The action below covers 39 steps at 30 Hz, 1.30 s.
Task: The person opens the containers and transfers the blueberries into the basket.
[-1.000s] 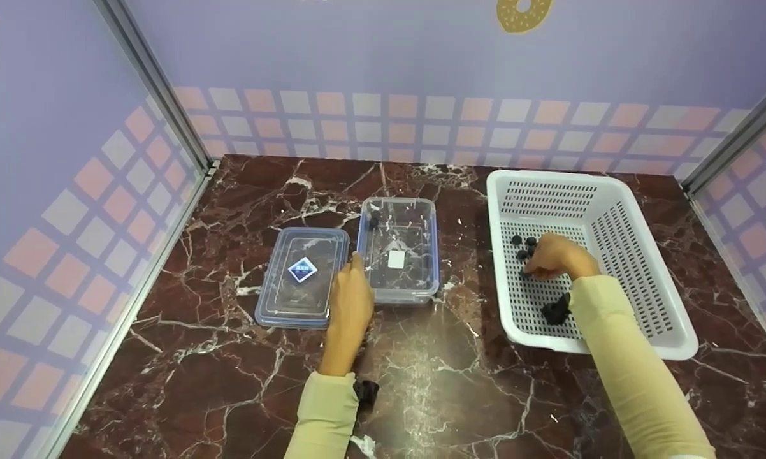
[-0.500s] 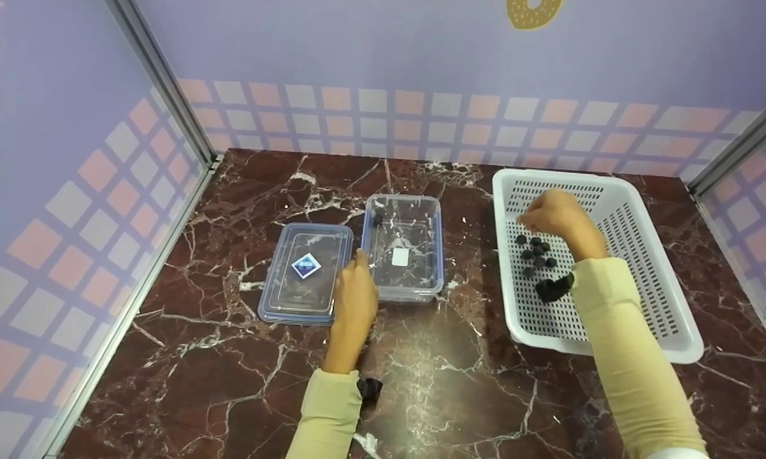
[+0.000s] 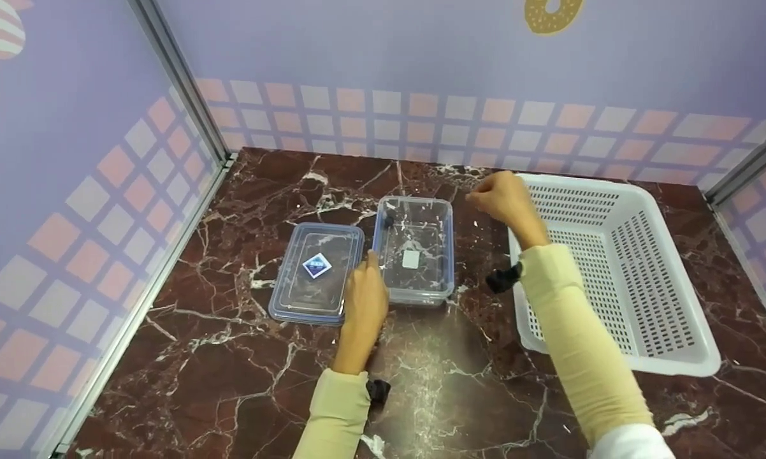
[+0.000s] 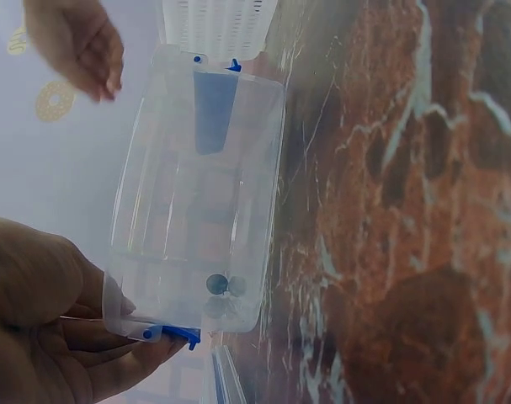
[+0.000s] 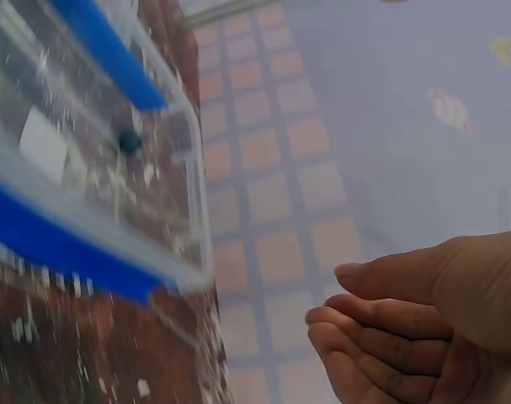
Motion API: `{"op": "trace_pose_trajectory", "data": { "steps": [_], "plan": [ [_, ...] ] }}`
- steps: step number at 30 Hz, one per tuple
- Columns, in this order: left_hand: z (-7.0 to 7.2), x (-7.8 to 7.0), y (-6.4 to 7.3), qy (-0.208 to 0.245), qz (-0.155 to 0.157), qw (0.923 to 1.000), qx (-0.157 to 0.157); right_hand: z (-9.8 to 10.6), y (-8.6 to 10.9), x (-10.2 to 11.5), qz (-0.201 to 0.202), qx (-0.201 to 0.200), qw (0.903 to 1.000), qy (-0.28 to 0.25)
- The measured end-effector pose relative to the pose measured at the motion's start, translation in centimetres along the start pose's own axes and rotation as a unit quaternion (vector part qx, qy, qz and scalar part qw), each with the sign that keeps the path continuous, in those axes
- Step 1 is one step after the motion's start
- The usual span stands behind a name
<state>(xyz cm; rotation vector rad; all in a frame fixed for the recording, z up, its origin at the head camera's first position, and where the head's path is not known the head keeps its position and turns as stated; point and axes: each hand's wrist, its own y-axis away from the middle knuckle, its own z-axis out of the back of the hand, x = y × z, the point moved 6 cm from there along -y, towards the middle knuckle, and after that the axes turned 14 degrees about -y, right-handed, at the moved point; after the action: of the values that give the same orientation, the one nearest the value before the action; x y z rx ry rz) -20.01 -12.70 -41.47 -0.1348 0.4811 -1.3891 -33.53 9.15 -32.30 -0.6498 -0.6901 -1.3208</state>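
My left hand (image 3: 365,296) grips the near left side of a clear plastic food container (image 3: 451,255); the left wrist view has thumb and fingers at its blue side clip (image 4: 178,334). Inside, at one end, lies a small dark ball (image 4: 216,284) that looks like a blueberry. My right hand (image 3: 503,199) hangs in the air between the container and a white perforated basket (image 3: 676,274). Its fingers are bent in toward the thumb in the right wrist view, and I cannot tell whether something sits inside them.
The container's lid (image 3: 316,296), clear with a blue rim and a diamond label, lies flat left of the container. Purple panels with a tiled pattern (image 3: 421,118) close off the back and both sides of the marbled table (image 3: 459,395). My right forearm crosses the basket's left rim.
My right hand has risen out of the basket and moved left toward the container. The dark balls in the basket are now hidden behind the arm. My left hand keeps its place on the container.
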Motion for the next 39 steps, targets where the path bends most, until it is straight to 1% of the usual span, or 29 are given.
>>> {"op": "trace_pose_trajectory", "data": {
  "steps": [2, 6, 9, 14, 16, 18, 21, 24, 27, 30, 33, 36, 39],
  "plan": [
    [0.1, 0.0, 0.0, -0.007, -0.002, 1.0, -0.005, -1.3, -0.5, 0.8, 0.014, 0.002, 0.9999, 0.009],
    [0.1, 0.0, 0.1, -0.018, -0.004, 0.9998, -0.008, -4.0, -1.3, 1.5, 0.014, 0.025, 0.9996, 0.002],
    [0.1, 0.1, 0.1, -0.017, -0.003, 0.9998, -0.003, -6.2, -1.8, 1.4, -0.012, 0.045, 0.9982, -0.038],
    [0.1, 0.0, 0.1, -0.011, -0.005, 0.9999, 0.004, -8.7, -2.5, 0.9, -0.038, 0.041, 0.9971, -0.052],
    [0.2, 0.0, 0.0, -0.013, -0.006, 0.9999, 0.002, -9.4, -2.9, 0.7, -0.041, 0.035, 0.9975, -0.045],
    [0.2, -0.1, 0.0, -0.02, -0.008, 0.9998, -0.004, -10.2, -3.2, 0.6, -0.049, 0.032, 0.9967, -0.055],
    [0.3, -0.1, 0.0, -0.032, -0.008, 0.9994, -0.013, -11.2, -3.8, 0.3, -0.05, 0.023, 0.9968, -0.057],
    [0.3, -0.2, 0.1, -0.04, -0.008, 0.9989, -0.021, -12.2, -4.1, -0.3, -0.05, 0.017, 0.9978, -0.04],
    [0.1, -0.3, 0.4, -0.043, -0.01, 0.9987, -0.027, -13.2, -4.4, -1.1, -0.059, 0.016, 0.9968, -0.053],
    [0.0, -0.4, 0.7, -0.043, -0.012, 0.9986, -0.03, -14.2, -4.5, -2.0, -0.08, 0.023, 0.9934, -0.08],
    [0.0, -0.4, 0.7, -0.041, -0.009, 0.9988, -0.026, -14.9, -4.7, -2.4, -0.098, 0.027, 0.9924, -0.07],
    [0.1, -0.2, 0.5, -0.039, -0.005, 0.9991, -0.018, -15.6, -5.1, -2.3, -0.115, 0.03, 0.991, -0.063],
    [0.3, 0.0, 0.1, -0.039, -0.007, 0.9991, -0.015, -16.4, -5.6, -1.9, -0.132, 0.032, 0.9867, -0.089]
  ]
}}
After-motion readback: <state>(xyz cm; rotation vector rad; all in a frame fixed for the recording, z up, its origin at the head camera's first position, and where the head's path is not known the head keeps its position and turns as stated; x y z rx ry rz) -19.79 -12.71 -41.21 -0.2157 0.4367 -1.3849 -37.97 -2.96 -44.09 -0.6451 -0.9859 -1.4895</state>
